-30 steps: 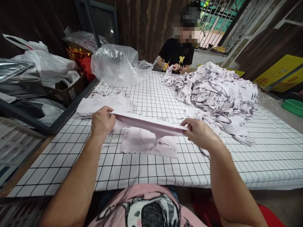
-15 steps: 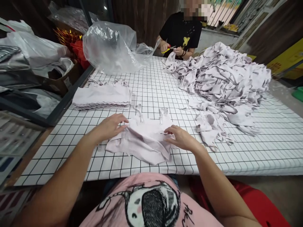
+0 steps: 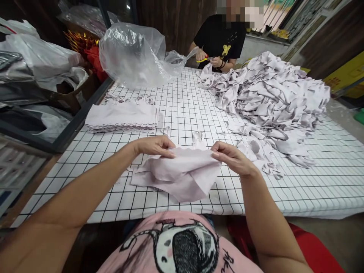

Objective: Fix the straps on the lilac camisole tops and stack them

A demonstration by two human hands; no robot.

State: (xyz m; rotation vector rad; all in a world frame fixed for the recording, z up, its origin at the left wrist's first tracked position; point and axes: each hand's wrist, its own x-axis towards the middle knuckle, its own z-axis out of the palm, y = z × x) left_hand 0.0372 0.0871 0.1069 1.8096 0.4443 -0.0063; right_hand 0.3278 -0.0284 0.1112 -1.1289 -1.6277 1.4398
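Note:
A pale pinkish strappy top (image 3: 182,170) with a wavy edge hangs over the table in front of me, its lower part lying creased on the cloth. My left hand (image 3: 159,146) pinches its upper left edge between thumb and fingers. At the upper right edge, my right hand (image 3: 230,156) has the same fabric pinched, so the edge stretches between both hands. Straps (image 3: 198,138) stick out on the table just beyond it. Whether a second piece lies underneath, I cannot tell.
A flat stack of similar tops (image 3: 122,116) lies at the left. A large heap of crumpled tops (image 3: 278,91) covers the right back of the checked table (image 3: 93,193). Behind stands a clear plastic bag (image 3: 133,55); a person (image 3: 220,41) across holds yellow-handled scissors (image 3: 202,59).
Stretched lengthwise between both hands at first, the fabric was laid down and the hands opened over it. Now both hands have pinched its wavy edge and raised it slightly.

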